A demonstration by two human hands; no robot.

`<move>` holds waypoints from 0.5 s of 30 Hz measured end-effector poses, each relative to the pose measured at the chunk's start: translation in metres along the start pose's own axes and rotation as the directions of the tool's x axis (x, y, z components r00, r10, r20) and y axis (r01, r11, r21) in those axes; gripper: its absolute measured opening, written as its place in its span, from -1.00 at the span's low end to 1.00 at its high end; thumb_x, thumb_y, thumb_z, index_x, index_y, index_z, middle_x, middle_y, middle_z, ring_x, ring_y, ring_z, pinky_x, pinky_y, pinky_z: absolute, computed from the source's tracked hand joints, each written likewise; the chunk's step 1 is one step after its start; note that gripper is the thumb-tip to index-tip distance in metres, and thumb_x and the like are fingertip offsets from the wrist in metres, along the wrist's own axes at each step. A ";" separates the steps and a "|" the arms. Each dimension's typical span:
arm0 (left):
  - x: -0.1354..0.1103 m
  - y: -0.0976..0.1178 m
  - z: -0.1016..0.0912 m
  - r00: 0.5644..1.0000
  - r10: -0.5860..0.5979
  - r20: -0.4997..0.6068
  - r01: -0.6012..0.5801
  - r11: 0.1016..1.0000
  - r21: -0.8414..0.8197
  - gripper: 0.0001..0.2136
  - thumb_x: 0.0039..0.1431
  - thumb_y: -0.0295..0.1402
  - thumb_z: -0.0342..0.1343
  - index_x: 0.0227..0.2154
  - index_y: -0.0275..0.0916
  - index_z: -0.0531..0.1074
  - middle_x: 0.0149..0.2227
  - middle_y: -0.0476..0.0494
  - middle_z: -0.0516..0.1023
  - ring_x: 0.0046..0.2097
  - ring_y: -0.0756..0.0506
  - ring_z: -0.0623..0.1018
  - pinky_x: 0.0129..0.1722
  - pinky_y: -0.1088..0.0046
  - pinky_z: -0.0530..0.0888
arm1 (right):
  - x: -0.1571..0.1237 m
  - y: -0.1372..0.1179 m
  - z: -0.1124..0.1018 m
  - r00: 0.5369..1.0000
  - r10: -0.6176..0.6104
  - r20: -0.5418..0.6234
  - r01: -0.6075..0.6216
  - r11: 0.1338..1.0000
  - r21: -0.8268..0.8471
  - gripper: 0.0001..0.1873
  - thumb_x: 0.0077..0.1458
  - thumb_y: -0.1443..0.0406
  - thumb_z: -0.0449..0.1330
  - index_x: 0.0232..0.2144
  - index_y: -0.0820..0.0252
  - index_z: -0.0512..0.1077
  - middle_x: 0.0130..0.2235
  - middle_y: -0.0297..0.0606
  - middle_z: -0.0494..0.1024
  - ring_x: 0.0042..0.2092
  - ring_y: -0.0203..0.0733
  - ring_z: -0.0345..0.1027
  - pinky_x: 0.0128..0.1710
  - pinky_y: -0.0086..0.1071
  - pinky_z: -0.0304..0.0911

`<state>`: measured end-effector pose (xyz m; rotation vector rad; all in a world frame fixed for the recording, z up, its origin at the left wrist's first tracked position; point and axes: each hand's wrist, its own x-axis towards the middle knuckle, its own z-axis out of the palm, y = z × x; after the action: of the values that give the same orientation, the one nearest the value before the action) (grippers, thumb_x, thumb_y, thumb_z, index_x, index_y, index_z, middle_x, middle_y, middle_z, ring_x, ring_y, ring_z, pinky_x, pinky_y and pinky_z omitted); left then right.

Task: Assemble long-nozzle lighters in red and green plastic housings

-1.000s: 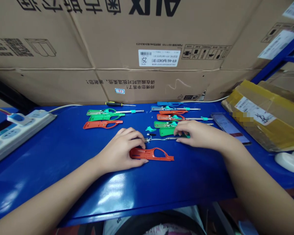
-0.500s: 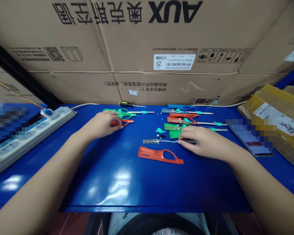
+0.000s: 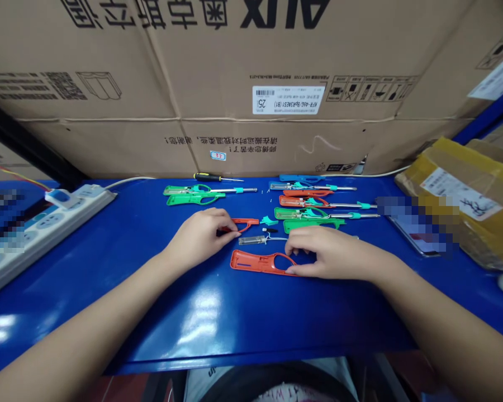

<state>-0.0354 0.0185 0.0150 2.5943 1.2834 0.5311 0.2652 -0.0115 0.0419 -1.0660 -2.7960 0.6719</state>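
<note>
My left hand [image 3: 205, 237] pinches an orange lighter shell half [image 3: 248, 223] with a trigger loop, just above the blue tabletop. To its right, my right hand [image 3: 324, 252] has curved fingers apart, with the thumb at the narrow end of a second orange lighter shell half [image 3: 251, 261] lying inner side up. Between the hands lies a clear fuel tank [image 3: 252, 240] with a thin pale tube, which runs under my right fingers. Beside it are a small black part [image 3: 270, 230] and a teal trigger [image 3: 268, 220]. My right hand hides the tube's far end.
Partly assembled lighters [image 3: 318, 215] and loose shells lie at the back right. Green lighter parts [image 3: 195, 198] and a screwdriver [image 3: 212, 177] are at the back left. A power strip [image 3: 50, 223] flanks the left, a phone [image 3: 417, 231] and yellow-taped package [image 3: 452, 195] the right. A large carton [image 3: 218, 100] stands behind.
My left hand has moved right and nearer, carrying the orange shell half away from the green parts. My right hand has left the tube area and come down to the other orange shell half.
</note>
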 end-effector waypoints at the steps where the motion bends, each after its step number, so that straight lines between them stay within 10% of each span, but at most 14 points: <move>1: 0.000 0.000 0.002 1.000 -0.012 -0.015 0.012 1.000 -0.004 -0.87 0.28 -0.32 0.19 -0.32 -0.20 0.61 -0.26 -0.11 0.61 -0.23 -0.11 0.57 -0.20 0.36 0.46 | 0.001 0.000 0.001 1.000 -0.009 0.006 0.009 1.000 0.000 -0.80 0.20 0.15 0.30 -0.25 0.14 0.47 -0.24 -0.31 0.52 -0.25 -0.21 0.38 -0.27 -0.34 0.23; 7: -0.002 0.009 -0.004 0.994 0.034 -0.104 -0.033 0.999 0.011 -0.82 0.27 -0.23 0.23 -0.19 -0.20 0.60 -0.15 -0.16 0.62 -0.10 -0.18 0.51 -0.05 0.23 0.44 | 0.005 0.010 0.003 0.950 -0.030 -0.311 0.003 0.996 -0.088 -0.85 0.32 0.20 0.18 -0.24 0.13 0.47 -0.19 -0.25 0.57 -0.11 -0.13 0.40 -0.05 -0.20 0.20; 15: -0.009 0.037 -0.008 0.963 0.230 0.138 -0.232 0.973 0.001 -0.69 0.13 -0.03 0.31 -0.26 -0.17 0.58 -0.18 -0.11 0.60 -0.12 -0.19 0.47 -0.13 0.26 0.35 | 0.033 0.028 0.029 0.840 0.038 -0.541 -0.140 0.979 -0.148 -0.87 0.25 0.27 0.23 -0.15 0.06 0.54 -0.07 -0.16 0.56 0.03 0.02 0.35 0.05 -0.02 0.13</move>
<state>-0.0169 -0.0106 0.0324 2.7584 0.9533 0.3712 0.2512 0.0175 0.0012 -1.1956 -2.3528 0.0841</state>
